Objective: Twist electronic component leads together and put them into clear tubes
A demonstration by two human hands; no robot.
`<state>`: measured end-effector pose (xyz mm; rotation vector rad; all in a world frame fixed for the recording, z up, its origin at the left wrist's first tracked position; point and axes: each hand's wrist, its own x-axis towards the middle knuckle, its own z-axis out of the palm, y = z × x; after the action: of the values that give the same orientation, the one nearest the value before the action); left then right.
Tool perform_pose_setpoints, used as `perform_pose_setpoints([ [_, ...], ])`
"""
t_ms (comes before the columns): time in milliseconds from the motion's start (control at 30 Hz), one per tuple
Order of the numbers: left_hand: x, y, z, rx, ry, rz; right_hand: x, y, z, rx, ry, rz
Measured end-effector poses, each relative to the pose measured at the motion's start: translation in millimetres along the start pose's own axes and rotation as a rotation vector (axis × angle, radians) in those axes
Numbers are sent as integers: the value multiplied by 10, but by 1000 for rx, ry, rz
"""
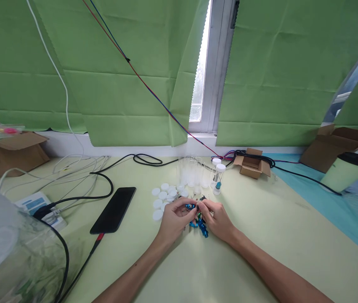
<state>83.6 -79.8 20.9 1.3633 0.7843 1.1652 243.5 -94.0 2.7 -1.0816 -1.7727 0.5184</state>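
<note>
Blue parts [201, 226] lie in a small heap on the table [261, 252] between the hands; left hand [174, 221] and right hand [218, 219] pinch one blue piece [191, 206] together, fingers narrow. Beyond, loose caps [163, 200], empty tubes [191, 174]; two capped tubes [219, 179] judged done, most left. Small parts too tiny to identify.

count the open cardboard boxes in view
3 open brown cardboard boxes: a large one at the far left, a small one by the black cables near the middle, and one at the far right behind a green cup. More may lie out of view.
</note>
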Motion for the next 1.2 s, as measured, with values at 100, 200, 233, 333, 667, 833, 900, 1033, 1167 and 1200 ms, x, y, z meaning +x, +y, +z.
perform_pose_setpoints([
  [100, -3, 22, 12, 4, 7, 4, 2, 0, 1, 3, -11, 13],
  [200, -5, 29, 17, 9, 14, -4, 1, -12, 2, 2, -13, 23],
  [233, -4, 30, 15, 9, 17, -10, 1, -18, 1, 3, -9, 29],
  [333, 1, 37, 2, 5, 41, -39, -2, -37, -7, 31, -4, 64],
  [667, 11, 120, 17, -38, 77, -83, -38, -2, 10, 97, -49, 89],
  [833, 11, 80, 9, -23, 53, -60, -22, -22, 2, 106, -67, 79],
  [900, 10, 56, 3, -18, 44, -52, -18, -36, -3, 95, -65, 66],
  [1033, 8, 17, -4, -12, 37, -37, -18, -46, -8, 54, -46, 42],
  [1167, 4, 10, -2, -3, 25, -22, -13, -38, -3, 31, -36, 21],
  [1200, 3, 15, 1, -3, 22, -19, -11, -34, -1, 24, -32, 18],
])
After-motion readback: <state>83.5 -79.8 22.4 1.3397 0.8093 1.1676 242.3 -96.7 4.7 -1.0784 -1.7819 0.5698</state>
